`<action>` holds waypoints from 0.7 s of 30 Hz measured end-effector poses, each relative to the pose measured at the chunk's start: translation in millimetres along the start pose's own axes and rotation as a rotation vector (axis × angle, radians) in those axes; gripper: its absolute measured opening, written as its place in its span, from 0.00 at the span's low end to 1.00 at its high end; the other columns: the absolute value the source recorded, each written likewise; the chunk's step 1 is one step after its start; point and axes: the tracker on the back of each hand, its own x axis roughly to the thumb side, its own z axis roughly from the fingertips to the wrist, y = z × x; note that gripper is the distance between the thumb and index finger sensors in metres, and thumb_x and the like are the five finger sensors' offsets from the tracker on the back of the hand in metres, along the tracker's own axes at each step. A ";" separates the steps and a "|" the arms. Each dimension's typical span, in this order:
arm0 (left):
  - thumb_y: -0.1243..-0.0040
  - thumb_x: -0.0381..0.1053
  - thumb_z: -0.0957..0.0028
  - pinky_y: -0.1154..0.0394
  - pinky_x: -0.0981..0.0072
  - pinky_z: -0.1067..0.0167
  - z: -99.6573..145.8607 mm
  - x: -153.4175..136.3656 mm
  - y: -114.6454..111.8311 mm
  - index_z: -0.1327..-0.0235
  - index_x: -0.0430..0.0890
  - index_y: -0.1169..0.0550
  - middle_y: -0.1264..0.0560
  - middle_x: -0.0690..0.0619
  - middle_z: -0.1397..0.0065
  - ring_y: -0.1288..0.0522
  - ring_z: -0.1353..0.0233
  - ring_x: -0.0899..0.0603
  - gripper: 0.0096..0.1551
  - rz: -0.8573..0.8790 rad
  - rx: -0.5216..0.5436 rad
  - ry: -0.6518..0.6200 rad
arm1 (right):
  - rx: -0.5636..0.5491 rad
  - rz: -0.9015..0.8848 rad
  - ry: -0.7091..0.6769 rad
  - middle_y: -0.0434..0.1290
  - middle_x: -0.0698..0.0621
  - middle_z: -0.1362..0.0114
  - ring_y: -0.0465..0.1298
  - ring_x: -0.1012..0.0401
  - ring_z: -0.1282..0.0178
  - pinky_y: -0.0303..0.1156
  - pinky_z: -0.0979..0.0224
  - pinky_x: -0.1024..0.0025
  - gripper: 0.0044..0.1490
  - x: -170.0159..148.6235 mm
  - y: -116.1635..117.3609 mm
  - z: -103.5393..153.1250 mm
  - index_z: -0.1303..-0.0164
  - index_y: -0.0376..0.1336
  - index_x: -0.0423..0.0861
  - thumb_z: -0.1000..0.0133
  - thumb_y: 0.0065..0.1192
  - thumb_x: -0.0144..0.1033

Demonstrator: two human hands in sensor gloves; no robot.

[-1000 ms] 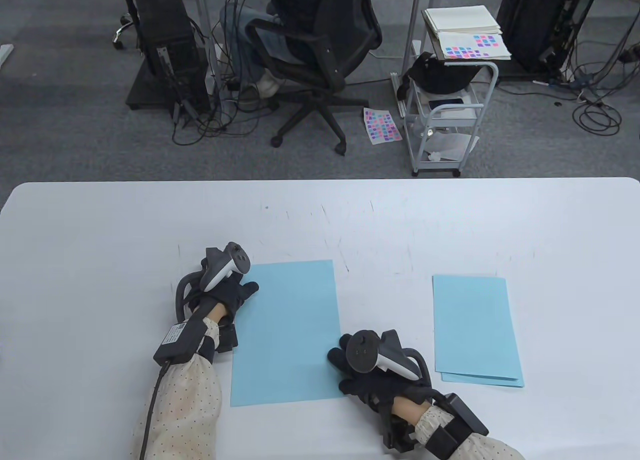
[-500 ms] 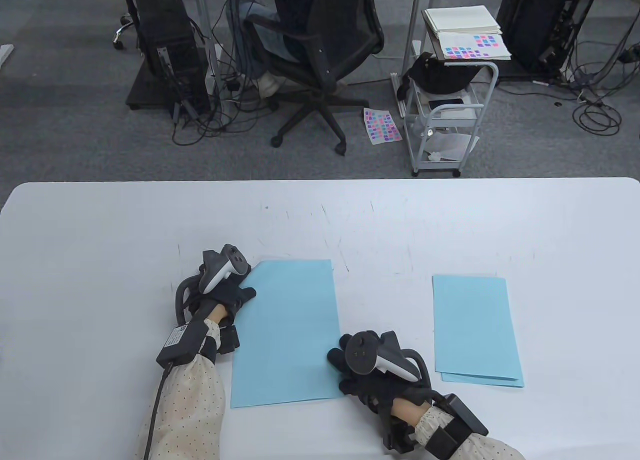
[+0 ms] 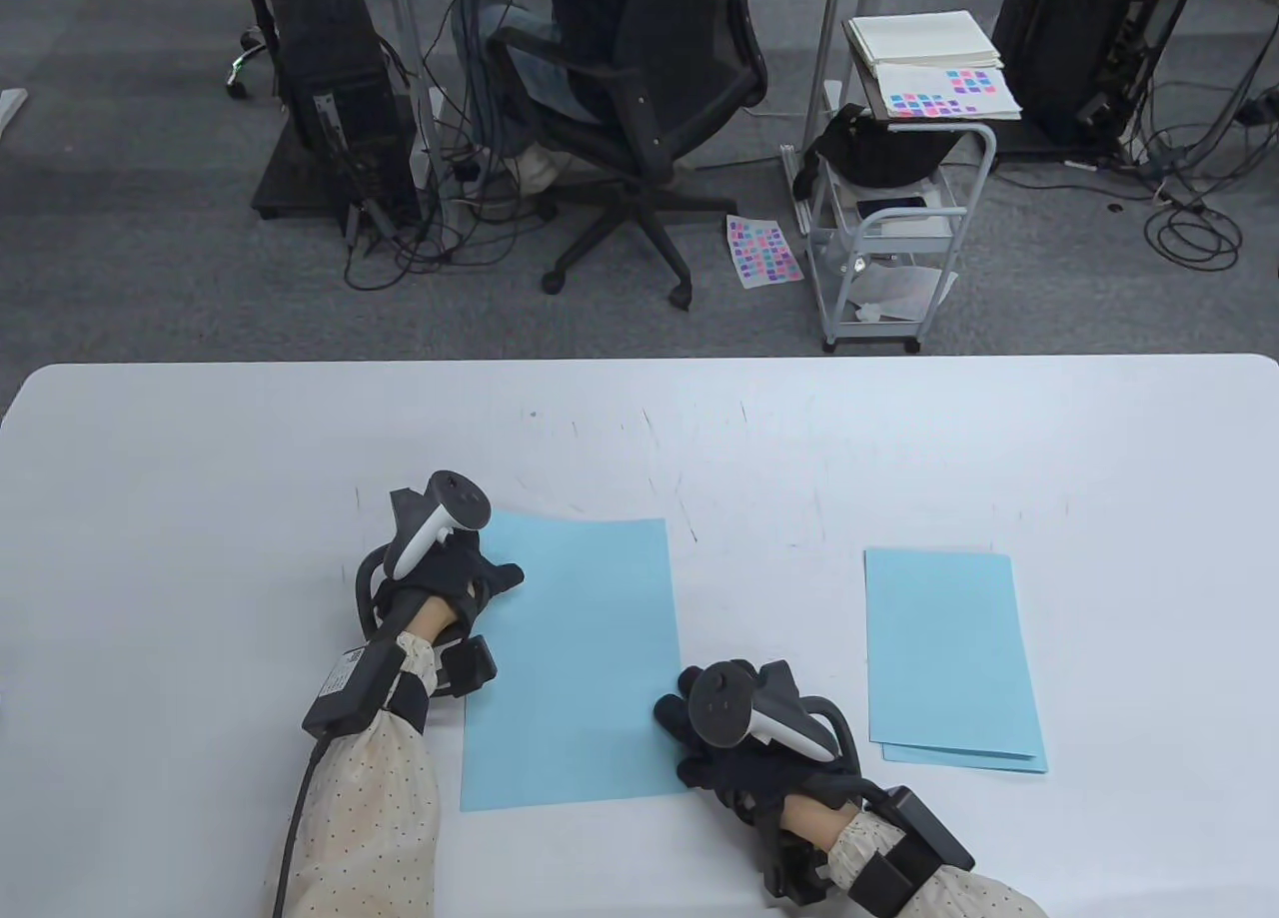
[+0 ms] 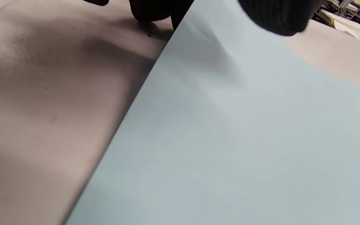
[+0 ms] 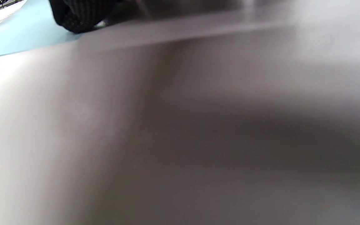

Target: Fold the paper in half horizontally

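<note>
A light blue sheet of paper [image 3: 575, 658] lies lower centre on the white table [image 3: 200, 459]; the left hand [image 3: 455, 583] grips its upper left corner, the right hand [image 3: 724, 748] rests at its right edge.

Between the black-gloved left hand [image 3: 455, 583] and right hand [image 3: 724, 748] lies light blue paper [image 3: 575, 658]; right of the right hand, light blue folded sheets [image 3: 949, 658]; cream dotted sleeves [image 3: 370, 818]; white table [image 3: 200, 478].

Paper [image 3: 575, 658] left of folded sheets [image 3: 949, 653]
</note>
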 end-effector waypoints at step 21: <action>0.40 0.62 0.57 0.37 0.47 0.19 76.4 -10.5 4.7 0.44 0.72 0.21 0.18 0.68 0.32 0.28 0.21 0.51 0.25 0.134 0.182 -0.248 | -0.005 0.022 -0.002 0.32 0.64 0.12 0.27 0.47 0.15 0.26 0.21 0.35 0.43 2.7 1.7 0.7 0.23 0.40 0.67 0.46 0.52 0.48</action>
